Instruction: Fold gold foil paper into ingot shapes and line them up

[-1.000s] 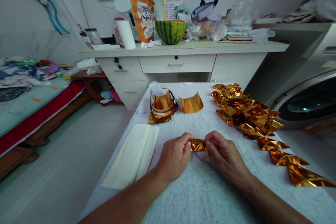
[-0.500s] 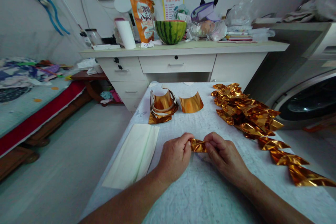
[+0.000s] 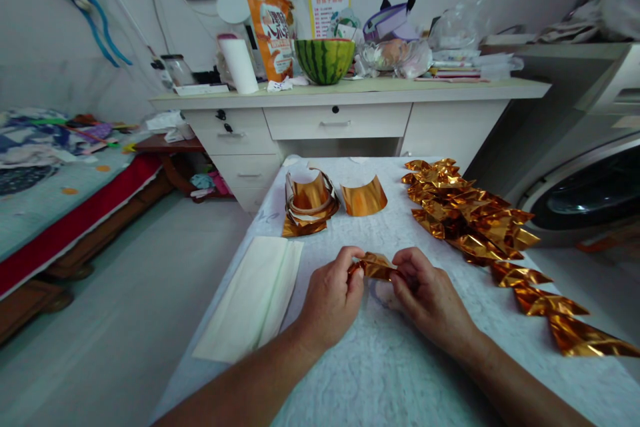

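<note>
Between my hands is a small folded piece of gold foil paper (image 3: pixel 376 266), raised a little over the cloth-covered table. Its left end is pinched by the thumb and fingers of my left hand (image 3: pixel 333 297). My right hand (image 3: pixel 433 297) grips the other end, with the fingertips partly hiding it. Beyond them lie a curled gold sheet (image 3: pixel 364 197) and a loose roll of gold sheets (image 3: pixel 311 203). To the right spreads a pile of folded gold foil pieces (image 3: pixel 465 213), trailing toward the table's right edge.
A folded whitish paper (image 3: pixel 253 300) lies left of my left arm on the table (image 3: pixel 345 380). Behind stands a white desk (image 3: pixel 335 120) bearing a half watermelon (image 3: pixel 325 60) and an orange pouch (image 3: pixel 273 33). A washing machine (image 3: pixel 595 147) is at right, a bed (image 3: pixel 75 193) at left.
The gold foil piece has tilted and risen slightly between my hands. My fingers have shifted on its ends, and my left fingertips have opened out a little. The other things have stayed put.
</note>
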Motion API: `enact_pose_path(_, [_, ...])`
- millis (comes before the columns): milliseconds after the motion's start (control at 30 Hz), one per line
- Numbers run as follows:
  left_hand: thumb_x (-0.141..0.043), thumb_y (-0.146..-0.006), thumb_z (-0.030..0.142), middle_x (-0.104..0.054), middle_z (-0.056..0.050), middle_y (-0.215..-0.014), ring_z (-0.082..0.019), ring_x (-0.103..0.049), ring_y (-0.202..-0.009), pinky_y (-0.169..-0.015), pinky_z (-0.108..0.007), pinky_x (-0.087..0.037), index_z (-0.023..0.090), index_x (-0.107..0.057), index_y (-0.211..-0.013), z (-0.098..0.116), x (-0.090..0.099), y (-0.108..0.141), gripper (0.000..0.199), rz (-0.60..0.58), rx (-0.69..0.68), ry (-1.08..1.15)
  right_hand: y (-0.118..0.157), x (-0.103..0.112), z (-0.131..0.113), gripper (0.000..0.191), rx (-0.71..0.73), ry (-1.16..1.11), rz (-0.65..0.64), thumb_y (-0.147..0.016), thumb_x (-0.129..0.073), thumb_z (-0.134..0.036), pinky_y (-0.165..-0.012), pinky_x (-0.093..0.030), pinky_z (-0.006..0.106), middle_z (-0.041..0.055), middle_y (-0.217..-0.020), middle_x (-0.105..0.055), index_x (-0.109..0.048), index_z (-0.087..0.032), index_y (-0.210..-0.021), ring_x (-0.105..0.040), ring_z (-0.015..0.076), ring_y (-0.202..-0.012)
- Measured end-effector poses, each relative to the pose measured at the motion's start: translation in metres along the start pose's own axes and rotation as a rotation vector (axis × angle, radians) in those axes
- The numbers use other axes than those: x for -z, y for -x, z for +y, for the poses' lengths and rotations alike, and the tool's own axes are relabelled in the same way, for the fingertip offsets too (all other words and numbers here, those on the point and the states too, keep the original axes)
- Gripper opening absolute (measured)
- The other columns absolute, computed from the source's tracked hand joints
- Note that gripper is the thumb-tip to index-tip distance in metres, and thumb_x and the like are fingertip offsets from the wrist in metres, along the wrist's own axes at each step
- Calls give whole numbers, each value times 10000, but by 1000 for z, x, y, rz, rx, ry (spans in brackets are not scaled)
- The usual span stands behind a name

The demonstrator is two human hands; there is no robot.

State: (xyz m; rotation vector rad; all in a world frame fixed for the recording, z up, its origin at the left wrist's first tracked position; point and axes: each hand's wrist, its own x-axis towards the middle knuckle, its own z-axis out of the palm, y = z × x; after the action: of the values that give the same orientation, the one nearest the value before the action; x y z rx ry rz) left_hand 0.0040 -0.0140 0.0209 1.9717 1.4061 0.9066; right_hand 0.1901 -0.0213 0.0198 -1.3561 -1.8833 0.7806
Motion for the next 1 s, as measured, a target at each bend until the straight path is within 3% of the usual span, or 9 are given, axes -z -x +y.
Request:
enact_pose_path(300, [-479,-859,179,-614,38,-665,-125,-527,-567,-534,-214,-320,215,-539,-987,-5,1,-4,146,-24,152,216,1,12,2,58,16,49,61,-914,-499,-258,-472,-393,225,-35,-683,-552,-458,-235,-948,-527,128,-545])
enact_pose_path(533, [-484,-820,183,-591,34,-630,-106,-487,-508,-467,-201,-305,184,-530,-911,-11,-1,-10,102,-64,317,404,-3,13,6,253,335,181,-37,-901,-425,-79,-674,-475,252,50,-1018,-553,-488,-242,-1084,-595,143,-811])
enact_pose_path(700, [-519,-825,223,-616,5,-684,-125,-541,-594,-522,-213,-378,170,-537,-958,-8,2,-11,144,-96,348,509,-5,12,11,202,339,202,-19,-922,-409,-68,-650,-458,243,25,-913,-573,-522,-233,-952,-594,132,-756])
enact_pose_path(833, [-528,-880,363,-599,17,-684,-123,-516,-600,-569,-227,-404,173,-494,-1115,-4,6,-9,304,-81,298,595,-6,16,12,173,327,166,12,-924,-446,-88,-669,-471,252,25,-891,-596,-547,-226,-944,-606,142,-775])
enact_pose_path(1000, [-525,-899,404,-576,29,-692,-112,-474,-591,-572,-223,-379,180,-444,-1193,-5,8,-7,379,-65,258,637,-8,31,13,103,310,267,178,-919,-507,-145,-600,-455,242,18,-844,-601,-578,-219,-933,-585,132,-674])
